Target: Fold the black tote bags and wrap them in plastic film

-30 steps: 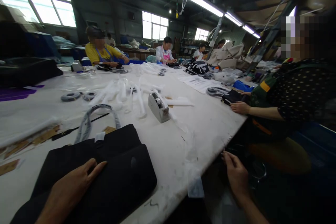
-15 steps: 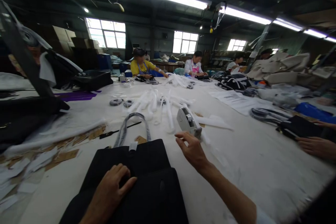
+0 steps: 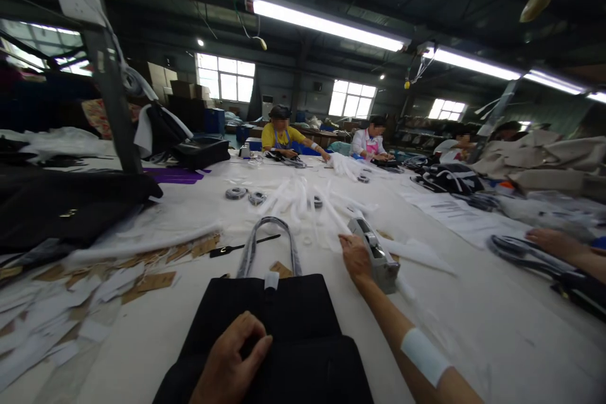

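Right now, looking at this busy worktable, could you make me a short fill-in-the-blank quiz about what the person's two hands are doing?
1. The left hand presses down on a ____ bag lying flat on the table.
2. The right hand reaches to the grey tape ____ beside the bag.
3. The bag's handle, wrapped in clear plastic, points ____ from the person.
4. A white band sits on the person's ____ forearm.

Missing words: black; dispenser; away; right

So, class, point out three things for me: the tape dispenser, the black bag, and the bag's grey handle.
tape dispenser (image 3: 379,257), head view, on its grey side.
black bag (image 3: 303,309), head view, on its top panel.
grey handle (image 3: 249,251), head view, on the left strap.
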### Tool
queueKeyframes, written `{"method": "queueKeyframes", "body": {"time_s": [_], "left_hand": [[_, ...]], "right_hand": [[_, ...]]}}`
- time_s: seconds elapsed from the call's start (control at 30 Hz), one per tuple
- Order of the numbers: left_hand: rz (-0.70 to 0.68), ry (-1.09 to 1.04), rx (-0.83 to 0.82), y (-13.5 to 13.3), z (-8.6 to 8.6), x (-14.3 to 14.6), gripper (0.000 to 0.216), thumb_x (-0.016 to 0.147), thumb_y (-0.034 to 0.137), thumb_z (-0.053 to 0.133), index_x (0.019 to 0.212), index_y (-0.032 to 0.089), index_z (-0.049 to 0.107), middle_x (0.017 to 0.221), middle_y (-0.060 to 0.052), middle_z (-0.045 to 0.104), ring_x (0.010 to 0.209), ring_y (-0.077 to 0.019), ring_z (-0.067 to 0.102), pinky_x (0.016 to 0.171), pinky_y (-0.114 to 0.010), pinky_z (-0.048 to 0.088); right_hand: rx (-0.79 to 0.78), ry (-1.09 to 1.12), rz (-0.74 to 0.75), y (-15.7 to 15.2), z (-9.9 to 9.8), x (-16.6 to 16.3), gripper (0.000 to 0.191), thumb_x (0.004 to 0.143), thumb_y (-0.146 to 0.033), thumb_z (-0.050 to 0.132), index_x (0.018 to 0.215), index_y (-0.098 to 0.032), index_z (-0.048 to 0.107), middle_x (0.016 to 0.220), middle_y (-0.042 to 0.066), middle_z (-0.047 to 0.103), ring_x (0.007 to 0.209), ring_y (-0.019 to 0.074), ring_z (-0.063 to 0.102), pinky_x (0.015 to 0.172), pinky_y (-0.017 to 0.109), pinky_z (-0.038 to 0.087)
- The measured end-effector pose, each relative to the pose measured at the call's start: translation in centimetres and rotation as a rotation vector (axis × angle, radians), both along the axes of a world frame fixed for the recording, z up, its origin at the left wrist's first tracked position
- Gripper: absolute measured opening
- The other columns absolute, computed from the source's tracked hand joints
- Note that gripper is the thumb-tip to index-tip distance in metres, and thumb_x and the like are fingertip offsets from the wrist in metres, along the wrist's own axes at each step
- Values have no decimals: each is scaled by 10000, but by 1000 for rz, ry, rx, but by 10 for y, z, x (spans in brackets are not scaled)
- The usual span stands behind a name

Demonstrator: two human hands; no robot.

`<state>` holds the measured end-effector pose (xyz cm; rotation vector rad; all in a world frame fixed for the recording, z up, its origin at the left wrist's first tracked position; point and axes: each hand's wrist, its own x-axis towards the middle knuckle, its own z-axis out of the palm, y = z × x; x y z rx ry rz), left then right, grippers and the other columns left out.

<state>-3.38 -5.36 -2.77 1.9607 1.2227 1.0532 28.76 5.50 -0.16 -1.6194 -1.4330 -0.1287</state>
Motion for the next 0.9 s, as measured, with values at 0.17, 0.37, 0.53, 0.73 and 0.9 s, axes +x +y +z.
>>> {"method": "queueKeyframes", "body": {"time_s": [0.17, 0.37, 0.53, 0.73, 0.9], "left_hand": [[-21, -179, -144, 0, 10, -4, 297, 824, 488, 574, 743, 205, 608, 716, -14, 601, 704, -180, 567, 660, -268, 442], [-126, -776, -382, 8, 9, -7, 702, 675, 605, 705, 1189, 155, 546, 812, -67, 662, 515, -119, 521, 466, -227, 380], [-172, -1132, -485, 4, 17, -14, 462, 754, 519, 698, 986, 128, 619, 739, -29, 620, 469, -47, 423, 424, -171, 304], [-135, -1360, -523, 6, 23, -20, 351, 682, 374, 805, 839, 107, 640, 823, -34, 630, 510, -31, 451, 455, -153, 389], [-154, -1373, -525, 9, 22, -21, 309, 704, 329, 796, 841, 99, 642, 841, -38, 635, 522, -29, 465, 451, -138, 414]], "right_hand": [[212, -187, 176, -46, 51, -22, 341, 935, -212, 407, 1171, -228, 653, 1249, 108, 570, 1176, 251, 538, 990, 428, 447], [151, -755, 699, -134, 75, -76, 361, 935, -135, 453, 1189, -298, 651, 1305, 85, 577, 1073, 236, 609, 898, 385, 524], [14, -878, 866, -168, 56, -83, 418, 955, -139, 381, 1287, -289, 585, 1363, 103, 549, 989, 221, 663, 805, 351, 569], [-37, -685, 608, -184, 45, -40, 401, 942, -206, 444, 1323, -238, 564, 975, 80, 735, 781, 192, 706, 691, 275, 564], [-296, -566, 352, -208, 53, 4, 390, 832, -553, 589, 1063, -270, 725, 760, 39, 734, 598, 190, 666, 606, 289, 527]]}}
